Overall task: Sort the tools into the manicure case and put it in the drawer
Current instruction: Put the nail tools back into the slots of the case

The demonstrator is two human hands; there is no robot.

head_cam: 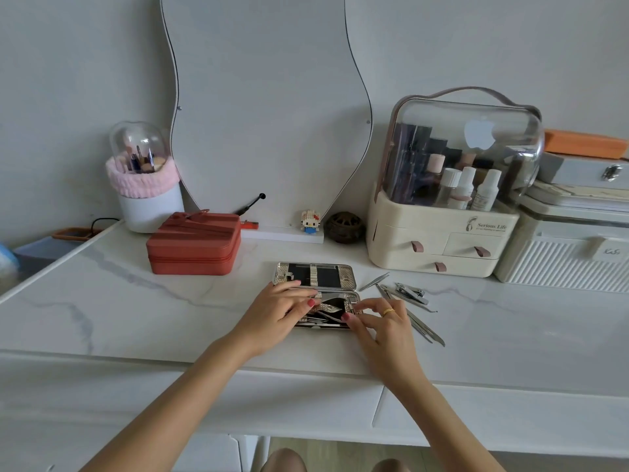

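Note:
The manicure case (pixel 315 275) lies open on the white marble table (pixel 136 301), its silver lid flat at the back with black straps inside. My left hand (pixel 279 310) rests on the near half of the case, fingers pressing on the tools in it. My right hand (pixel 381 321) is at the case's right edge, fingertips pinching a thin metal tool (pixel 332 318) that lies across the near half. Loose tools lie to the right: tweezers (pixel 373 282), nail clippers (pixel 410 292), and long thin implements (pixel 425 327).
A red zip case (pixel 194 245) stands at the left, a brush holder (pixel 146 185) behind it. A cream cosmetics organiser (pixel 439 233) with small drawers stands at the right, boxes (pixel 571 247) beside it. The table's drawer fronts (pixel 306 400) run below the front edge.

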